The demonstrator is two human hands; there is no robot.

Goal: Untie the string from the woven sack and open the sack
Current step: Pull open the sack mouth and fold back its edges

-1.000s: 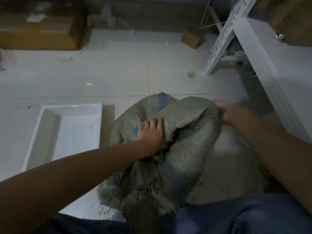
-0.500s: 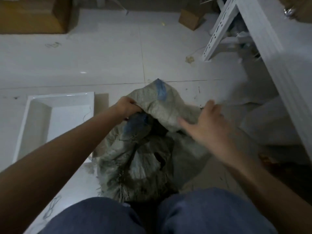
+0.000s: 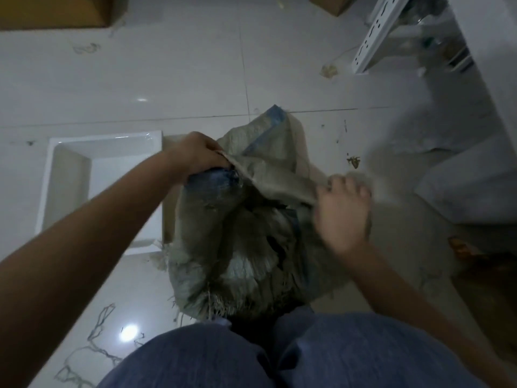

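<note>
A grey-green woven sack (image 3: pixel 240 253) with blue stripes stands on the tiled floor just in front of my knees. Its mouth gapes, dark inside, with frayed edges at the near side. My left hand (image 3: pixel 195 155) is clenched on the sack's rim at the left of the mouth. My right hand (image 3: pixel 342 211) is blurred at the right side of the mouth, fingers on the cloth flap; its hold is unclear. A loose string (image 3: pixel 99 329) lies on the floor at lower left.
A white rectangular tray (image 3: pixel 70 175) lies on the floor left of the sack. White slotted shelving (image 3: pixel 375 37) and a white panel rise at upper right. A cardboard box (image 3: pixel 56 12) sits at top left, a smaller one (image 3: pixel 333 4) at top centre. Scraps litter the tiles.
My left hand shifted from the sack's middle to its left rim and grips it. My right hand came in from the far right to the flap. The mouth has spread wider.
</note>
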